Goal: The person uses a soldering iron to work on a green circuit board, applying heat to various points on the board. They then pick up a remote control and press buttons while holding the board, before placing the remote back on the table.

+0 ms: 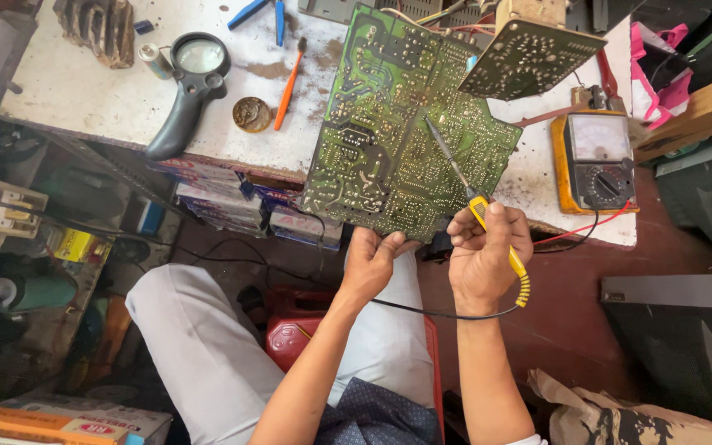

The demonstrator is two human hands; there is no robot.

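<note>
My right hand (488, 255) is clamped around a yellow-handled soldering iron (471, 194), its metal tip resting on the solder side of a large green printed circuit board (389, 124), while my left hand (370, 259) pinches the board's near edge. The board leans on the near edge of a stained white workbench (92, 99). To its right lies an orange analogue multimeter (595, 161); to the left, an orange toothbrush (290, 82) and a black-handled magnifying glass (191, 82).

circuit board (397, 124) on workbench (84, 91), magnifier (187, 86) left, multimeter (597, 161) right
</note>
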